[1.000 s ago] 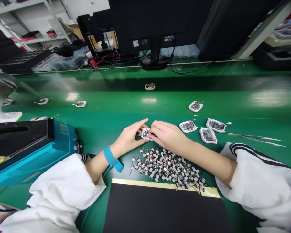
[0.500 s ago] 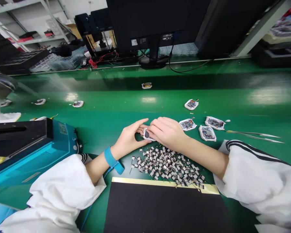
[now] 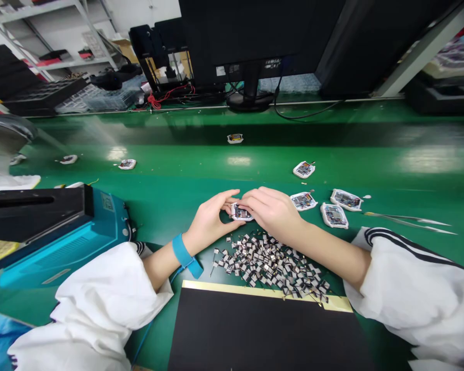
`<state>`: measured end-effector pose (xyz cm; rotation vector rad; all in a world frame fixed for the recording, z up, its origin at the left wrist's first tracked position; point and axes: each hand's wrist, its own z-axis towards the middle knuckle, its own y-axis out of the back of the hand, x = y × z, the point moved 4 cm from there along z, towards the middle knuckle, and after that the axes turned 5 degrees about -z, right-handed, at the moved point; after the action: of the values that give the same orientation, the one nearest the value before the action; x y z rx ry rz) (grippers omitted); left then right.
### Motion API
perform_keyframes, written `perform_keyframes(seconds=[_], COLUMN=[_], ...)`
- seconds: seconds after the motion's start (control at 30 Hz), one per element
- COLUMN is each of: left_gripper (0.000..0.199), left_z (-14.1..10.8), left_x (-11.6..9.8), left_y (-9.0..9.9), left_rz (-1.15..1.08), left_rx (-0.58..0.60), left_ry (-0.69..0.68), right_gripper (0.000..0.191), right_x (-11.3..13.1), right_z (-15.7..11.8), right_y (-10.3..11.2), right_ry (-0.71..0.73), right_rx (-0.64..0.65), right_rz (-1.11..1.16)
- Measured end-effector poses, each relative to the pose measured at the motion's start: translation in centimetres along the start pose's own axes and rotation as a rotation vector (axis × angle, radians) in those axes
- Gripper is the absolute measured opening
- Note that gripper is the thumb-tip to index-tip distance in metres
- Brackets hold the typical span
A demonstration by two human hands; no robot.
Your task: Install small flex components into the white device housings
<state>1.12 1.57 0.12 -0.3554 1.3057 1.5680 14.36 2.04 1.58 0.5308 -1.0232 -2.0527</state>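
A small white device housing (image 3: 241, 212) with a circuit board inside sits between my two hands. My left hand (image 3: 212, 215) holds its left side, thumb below and fingers behind. Over its right part lie the bent fingers of my right hand (image 3: 271, 208), pressed together; their tips hide part of the board, and whether they pinch a smaller part is hidden. Just below is a heap of small silvery parts with short leads (image 3: 272, 265). To the right lie similar open housings (image 3: 334, 215) with boards showing. A blue wrist strap (image 3: 182, 252) circles my left wrist.
Tweezers (image 3: 410, 219) lie at the right. A black mat (image 3: 266, 330) with a yellow edge is in front. At left stands a blue and black machine (image 3: 73, 237). More housings (image 3: 127, 164) are spread farther back, before a monitor (image 3: 251, 31) on its stand.
The view has shifted slightly, moving everything a little to the right. The right fingers have lifted or slid a bit, so more of the held housing's board shows. Both hands stay at it.
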Motion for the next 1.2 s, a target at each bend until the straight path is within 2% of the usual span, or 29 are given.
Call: perform_keyframes(seconds=[0.07,0.23,0.3,0.37,0.47,0.53,0.6,0.73,0.83,1.0,1.2], left_gripper=[0.055,0.055,0.054,0.053,0.051,0.052,0.055,0.057,0.056,0.057,0.058], left_z=[0.0,-0.1,-0.2,-0.2,-0.2,-0.1,0.0,0.1,0.1,0.2,0.2], left_x=[-0.1,0.0,0.1,0.5,1.2,1.6,1.8,2.0,2.1,2.3,2.5], left_y=[0.0,0.0,-0.1,-0.2,-0.2,-0.2,-0.2,-0.2,-0.3,-0.5,-0.5], left_rz=[-0.019,-0.173,-0.225,-0.243,-0.275,-0.319,-0.362,-0.366,-0.343,-0.351,-0.320], left_rx=[-0.009,-0.029,-0.019,-0.008,-0.018,-0.020,-0.010,-0.007,0.007,0.050,0.059], left_ry=[0.000,0.043,0.067,0.105,0.171,0.204,0.234,0.282,0.308,0.335,0.347], right_gripper=[0.021,0.012,0.011,0.012,0.016,0.021,0.024,0.027,0.028,0.018,0.009], right_x=[-0.1,-0.8,-1.0,-1.0,-0.5,-0.3,-0.3,-0.5,-0.5,-1.0,-1.2], right_z=[0.1,-0.1,-0.2,-0.3,-0.5,-0.6,-0.8,-1.0,-1.0,-0.3,0.9], right_y=[-0.1,-0.9,-1.2,-1.5,-1.5,-1.5,-1.5,-1.6,-1.9,-2.3,-2.6], right_ry=[-0.024,-0.187,-0.244,-0.229,-0.082,0.000,0.025,0.018,0.007,-0.070,-0.060], right_rx=[-0.016,-0.140,-0.133,-0.067,0.048,0.086,0.089,0.051,0.082,0.147,0.171], right_rz=[0.028,0.393,0.471,0.424,0.157,0.002,-0.051,0.014,0.064,0.155,0.107])
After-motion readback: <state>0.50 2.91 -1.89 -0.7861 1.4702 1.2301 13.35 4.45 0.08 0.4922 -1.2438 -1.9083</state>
